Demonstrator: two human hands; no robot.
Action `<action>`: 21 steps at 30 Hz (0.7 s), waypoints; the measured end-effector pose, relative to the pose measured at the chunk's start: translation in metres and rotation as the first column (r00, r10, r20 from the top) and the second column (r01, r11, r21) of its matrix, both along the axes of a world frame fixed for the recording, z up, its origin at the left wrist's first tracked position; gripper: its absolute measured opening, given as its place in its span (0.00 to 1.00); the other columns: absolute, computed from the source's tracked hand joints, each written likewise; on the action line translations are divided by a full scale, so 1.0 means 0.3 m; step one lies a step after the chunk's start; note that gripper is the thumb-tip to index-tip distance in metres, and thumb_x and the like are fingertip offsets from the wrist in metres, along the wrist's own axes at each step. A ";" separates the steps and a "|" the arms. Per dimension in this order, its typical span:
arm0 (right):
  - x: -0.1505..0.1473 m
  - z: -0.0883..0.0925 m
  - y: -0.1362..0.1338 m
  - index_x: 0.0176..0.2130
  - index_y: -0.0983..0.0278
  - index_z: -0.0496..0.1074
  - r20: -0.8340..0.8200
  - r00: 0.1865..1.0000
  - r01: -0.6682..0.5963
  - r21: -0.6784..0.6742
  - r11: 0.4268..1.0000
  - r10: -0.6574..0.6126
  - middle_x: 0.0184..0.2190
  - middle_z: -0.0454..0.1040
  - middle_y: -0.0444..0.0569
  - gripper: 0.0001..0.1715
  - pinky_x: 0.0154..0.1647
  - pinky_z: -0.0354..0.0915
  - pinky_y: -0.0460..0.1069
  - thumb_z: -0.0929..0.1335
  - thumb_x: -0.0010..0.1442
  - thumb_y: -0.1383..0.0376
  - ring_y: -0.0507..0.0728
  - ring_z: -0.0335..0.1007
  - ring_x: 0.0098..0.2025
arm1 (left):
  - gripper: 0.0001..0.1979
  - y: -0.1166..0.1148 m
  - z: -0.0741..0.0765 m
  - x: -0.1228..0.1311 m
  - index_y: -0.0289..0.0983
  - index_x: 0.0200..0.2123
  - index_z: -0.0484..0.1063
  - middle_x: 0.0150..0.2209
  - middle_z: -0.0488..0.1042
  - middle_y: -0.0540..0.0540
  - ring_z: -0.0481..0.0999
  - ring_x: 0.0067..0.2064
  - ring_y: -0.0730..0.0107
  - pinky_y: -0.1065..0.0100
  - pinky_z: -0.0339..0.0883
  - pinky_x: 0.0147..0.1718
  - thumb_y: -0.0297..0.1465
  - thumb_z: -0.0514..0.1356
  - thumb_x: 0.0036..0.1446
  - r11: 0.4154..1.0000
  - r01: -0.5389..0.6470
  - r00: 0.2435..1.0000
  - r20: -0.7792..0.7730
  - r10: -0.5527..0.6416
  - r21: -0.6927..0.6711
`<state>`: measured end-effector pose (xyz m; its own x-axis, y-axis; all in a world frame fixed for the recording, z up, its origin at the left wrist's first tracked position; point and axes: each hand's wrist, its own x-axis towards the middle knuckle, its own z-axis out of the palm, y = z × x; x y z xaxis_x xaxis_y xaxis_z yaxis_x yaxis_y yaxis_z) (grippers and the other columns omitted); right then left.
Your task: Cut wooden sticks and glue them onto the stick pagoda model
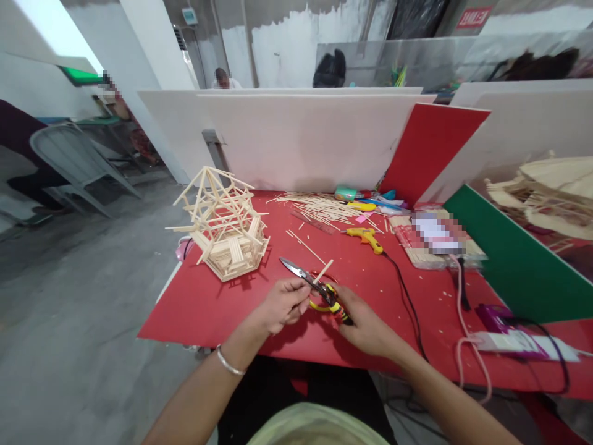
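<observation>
My left hand [288, 304] pinches a thin wooden stick [325, 269] near the front of the red table. The stick's free end points up and to the right. Around the handles of a pair of scissors [296, 270] curls my right hand [364, 318]; the black and yellow grips show beside it. The blades point left, over my left fingertips and across the stick. Whether the blades touch the stick I cannot tell. A model pavilion [231, 238] made of wooden sticks stands to the left, its roof an unfilled frame.
A yellow glue gun [365, 238] lies right of centre, its black cord running to the front edge. Loose sticks [319, 207] are heaped at the back. To the right are a phone [435, 233] on packed sticks, a green board [504, 266] and a power strip [519, 343].
</observation>
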<state>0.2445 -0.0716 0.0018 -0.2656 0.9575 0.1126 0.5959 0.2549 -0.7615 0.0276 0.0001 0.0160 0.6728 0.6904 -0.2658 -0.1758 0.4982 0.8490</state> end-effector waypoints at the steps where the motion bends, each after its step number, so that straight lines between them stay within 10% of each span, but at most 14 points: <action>1: -0.002 -0.003 -0.003 0.63 0.58 0.59 -0.008 1.000 -0.007 -0.005 1.000 0.007 0.57 0.68 0.53 0.44 0.60 0.60 0.59 0.64 0.48 0.76 0.62 0.64 0.58 | 0.16 0.002 -0.002 -0.008 0.33 0.37 0.74 0.18 0.67 0.55 0.46 0.11 0.88 0.78 0.38 0.10 0.41 0.66 0.54 0.998 0.039 0.999 0.032 -0.037 -0.045; 21: 0.011 -0.016 -0.028 0.63 0.58 0.58 0.056 0.998 -0.039 0.036 0.999 0.037 0.56 0.68 0.54 0.41 0.59 0.61 0.59 0.66 0.51 0.72 0.62 0.65 0.56 | 0.11 -0.022 -0.024 -0.042 0.31 0.37 0.74 0.19 0.64 0.56 0.43 0.11 0.90 0.81 0.37 0.09 0.35 0.65 0.57 0.917 0.300 0.929 0.298 -0.219 -0.262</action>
